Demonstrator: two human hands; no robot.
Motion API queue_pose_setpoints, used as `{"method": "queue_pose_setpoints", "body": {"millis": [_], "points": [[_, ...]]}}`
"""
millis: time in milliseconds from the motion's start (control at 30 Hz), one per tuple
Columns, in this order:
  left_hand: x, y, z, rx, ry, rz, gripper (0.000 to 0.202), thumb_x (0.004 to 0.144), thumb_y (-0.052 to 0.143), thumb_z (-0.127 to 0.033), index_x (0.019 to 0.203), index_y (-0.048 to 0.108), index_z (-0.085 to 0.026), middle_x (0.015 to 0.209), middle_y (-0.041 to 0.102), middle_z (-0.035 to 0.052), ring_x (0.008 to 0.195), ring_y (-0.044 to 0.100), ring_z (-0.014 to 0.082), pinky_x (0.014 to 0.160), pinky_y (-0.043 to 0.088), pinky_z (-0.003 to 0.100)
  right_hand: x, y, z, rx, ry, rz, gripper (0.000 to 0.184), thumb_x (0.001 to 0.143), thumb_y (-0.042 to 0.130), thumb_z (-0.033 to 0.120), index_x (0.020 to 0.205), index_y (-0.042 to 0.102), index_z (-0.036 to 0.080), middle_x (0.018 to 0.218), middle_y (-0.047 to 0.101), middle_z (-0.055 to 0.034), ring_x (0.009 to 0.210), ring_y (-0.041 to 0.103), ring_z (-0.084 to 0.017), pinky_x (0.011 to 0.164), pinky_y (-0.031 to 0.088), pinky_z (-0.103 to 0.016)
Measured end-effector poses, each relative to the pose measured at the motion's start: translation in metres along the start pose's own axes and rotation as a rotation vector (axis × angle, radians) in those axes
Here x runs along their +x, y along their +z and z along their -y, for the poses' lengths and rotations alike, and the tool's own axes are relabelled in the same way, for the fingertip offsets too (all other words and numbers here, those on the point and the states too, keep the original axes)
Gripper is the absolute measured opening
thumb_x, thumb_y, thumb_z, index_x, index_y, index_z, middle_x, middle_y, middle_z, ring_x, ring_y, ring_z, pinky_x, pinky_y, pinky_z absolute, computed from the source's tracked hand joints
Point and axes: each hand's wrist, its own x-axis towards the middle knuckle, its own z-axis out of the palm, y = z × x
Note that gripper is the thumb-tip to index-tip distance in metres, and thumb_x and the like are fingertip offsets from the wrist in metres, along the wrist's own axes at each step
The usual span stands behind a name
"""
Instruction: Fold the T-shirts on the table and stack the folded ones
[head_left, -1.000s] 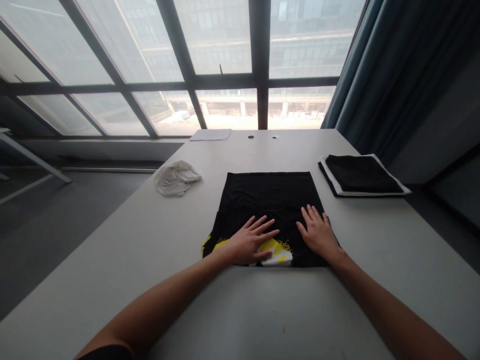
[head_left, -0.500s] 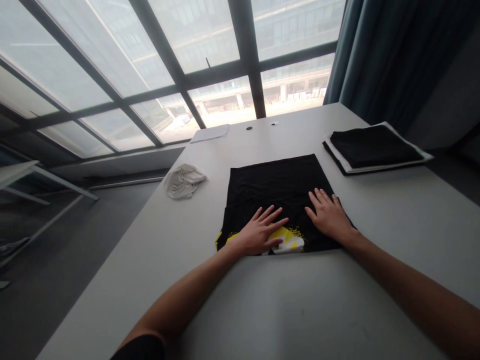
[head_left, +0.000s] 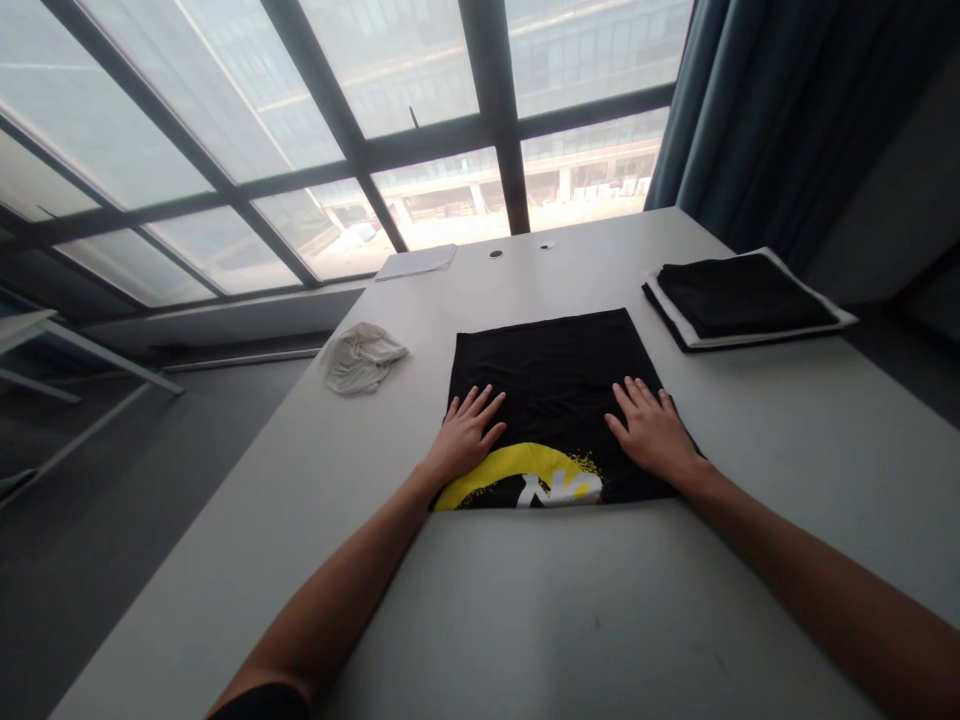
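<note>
both hands lie flat and open on the black shirt (head_left: pixel 559 375): left hand (head_left: pixel 463 440), right hand (head_left: pixel 654 432), holding nothing, on the tabletop (head_left: pixel 600 620).

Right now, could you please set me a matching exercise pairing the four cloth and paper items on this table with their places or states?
1. black shirt
2. white cloth
3. dark stack
4. paper sheet

A. farthest away, flat and pale
B. middle, yellow print showing
C. far right, neatly layered
D. left side, bunched up

Pairs: 1-B, 2-D, 3-C, 4-A
</note>
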Motion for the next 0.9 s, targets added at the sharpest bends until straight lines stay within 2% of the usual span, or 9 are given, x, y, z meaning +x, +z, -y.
{"method": "queue_pose_setpoints", "body": {"millis": [133,267,467,900], "points": [[0.001,0.003,0.000,0.003,0.001,-0.011,0.059,0.104,0.036,-0.054,0.159,0.028,-0.035,0.166,0.022,-0.0001,0.154,0.014,0.0277,0.123,0.015,0.054,-0.003,-0.008,0.008,-0.023,0.003,-0.052,0.060,0.101,0.035,0.039,0.151,0.041,0.007,0.160,0.034,-0.0195,0.149,0.027,-0.032,0.120,0.017,-0.055],[0.001,0.002,-0.001,0.008,0.001,-0.017,0.059,0.104,0.035,-0.053,0.159,0.027,-0.034,0.166,0.022,0.0001,0.154,0.014,0.0279,0.123,0.015,0.054,-0.003,-0.014,0.018,-0.011,-0.084,-0.141,0.057,0.102,0.032,0.032,0.152,0.039,0.007,0.162,0.030,-0.0173,0.152,0.021,-0.029,0.122,0.013,-0.051],[0.002,0.002,-0.002,0.028,-0.024,0.007,0.059,0.104,0.035,-0.054,0.159,0.027,-0.034,0.167,0.019,-0.0012,0.154,0.014,0.0264,0.124,0.014,0.052,0.002,0.000,0.014,0.056,-0.131,0.000,0.058,0.102,0.033,0.041,0.150,0.044,0.010,0.161,0.034,-0.0152,0.150,0.027,-0.029,0.120,0.022,-0.053],[0.002,0.002,-0.002,0.033,-0.010,0.006,0.058,0.104,0.036,-0.053,0.159,0.025,-0.038,0.167,0.020,-0.0022,0.154,0.014,0.0279,0.123,0.017,0.054,0.001,-0.001,0.014,0.062,-0.113,0.008,0.058,0.102,0.034,0.040,0.150,0.044,0.010,0.161,0.033,-0.0152,0.150,0.027,-0.028,0.121,0.022,-0.052]]}}
